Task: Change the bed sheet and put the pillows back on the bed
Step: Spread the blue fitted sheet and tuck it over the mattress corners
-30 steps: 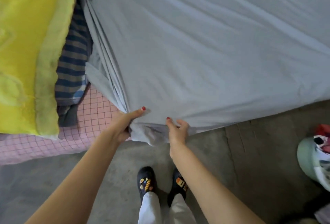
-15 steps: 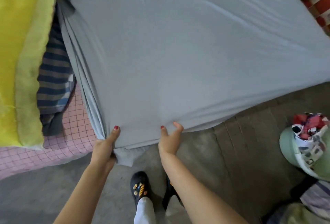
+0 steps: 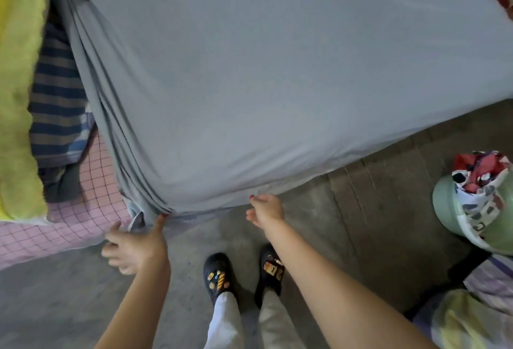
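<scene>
The grey fitted sheet [image 3: 277, 84] covers the mattress top and wraps its near corner, which lies directly ahead of and slightly above both hands. The loose gathered folds [image 3: 133, 182] run down the corner's left side, along the mattress's left edge, and end at a small hanging flap just beside the left hand [image 3: 136, 246].

The left hand's fingers are spread and relaxed; its thumb tip touches the sheet's lower hem, and nothing is pinched. The right hand [image 3: 266, 209] sits at the hem to the right of the corner, fingers loosely extended and touching the edge; whether they hook under it cannot be determined.

Judgement: the left hand is nearer the slack, so tucking falls to it.
</scene>
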